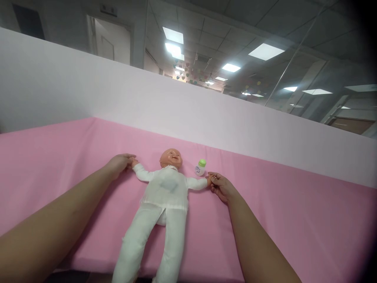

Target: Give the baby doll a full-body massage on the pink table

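Note:
A baby doll [167, 188] in a white top and white trousers lies on its back on the pink padded surface [212, 232]. Its arms are stretched out to both sides, and its feet reach past the bottom of the view. My left hand [120, 164] is closed around the doll's hand on the left. On the right, my right hand [222, 186] pinches the doll's other hand between thumb and fingers. A small clear bottle with a green cap [200, 168] stands beside the doll's head, close to my right hand.
Behind the pink surface runs a low white wall [165, 106], with glass panels above it. The front edge of the surface [97, 265] shows near the bottom. A doorway [112, 41] and ceiling lights appear in the background.

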Demonstrator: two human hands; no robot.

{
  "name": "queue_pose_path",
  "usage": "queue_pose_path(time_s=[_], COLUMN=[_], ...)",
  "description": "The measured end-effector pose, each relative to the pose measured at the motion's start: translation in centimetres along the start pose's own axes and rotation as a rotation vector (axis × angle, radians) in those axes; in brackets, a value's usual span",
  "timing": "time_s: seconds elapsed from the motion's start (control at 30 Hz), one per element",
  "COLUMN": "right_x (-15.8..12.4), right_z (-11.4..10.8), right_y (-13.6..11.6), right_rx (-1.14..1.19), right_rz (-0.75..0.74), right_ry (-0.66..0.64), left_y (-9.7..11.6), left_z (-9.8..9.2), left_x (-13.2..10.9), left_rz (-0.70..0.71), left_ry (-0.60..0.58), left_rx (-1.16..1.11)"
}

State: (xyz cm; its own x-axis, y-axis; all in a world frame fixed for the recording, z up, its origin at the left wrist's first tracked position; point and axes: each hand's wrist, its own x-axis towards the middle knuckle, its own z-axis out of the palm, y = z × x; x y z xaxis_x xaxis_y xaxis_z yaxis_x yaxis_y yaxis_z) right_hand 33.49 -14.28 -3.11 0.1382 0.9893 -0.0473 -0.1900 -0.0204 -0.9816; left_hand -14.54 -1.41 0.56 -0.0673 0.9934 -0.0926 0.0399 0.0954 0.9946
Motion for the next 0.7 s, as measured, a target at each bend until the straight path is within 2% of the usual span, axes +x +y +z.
queue_pose_path(time_s=[0.4, 0.7], right_x=[-0.1, 0.5], right_z=[1.4, 0.8], right_y=[0.0, 0.4], right_rx=[-0.18, -0.135], right_rz=[-0.019, 0.006], right_ry=[0.034, 0.062], left_y=[-1.4, -0.8], left_z=[-0.3, -0.1], left_x=[1.9, 1.4], left_rz=[0.068, 0.023], left_ry=[0.014, 0.021], left_rx=[0.069, 0.045])
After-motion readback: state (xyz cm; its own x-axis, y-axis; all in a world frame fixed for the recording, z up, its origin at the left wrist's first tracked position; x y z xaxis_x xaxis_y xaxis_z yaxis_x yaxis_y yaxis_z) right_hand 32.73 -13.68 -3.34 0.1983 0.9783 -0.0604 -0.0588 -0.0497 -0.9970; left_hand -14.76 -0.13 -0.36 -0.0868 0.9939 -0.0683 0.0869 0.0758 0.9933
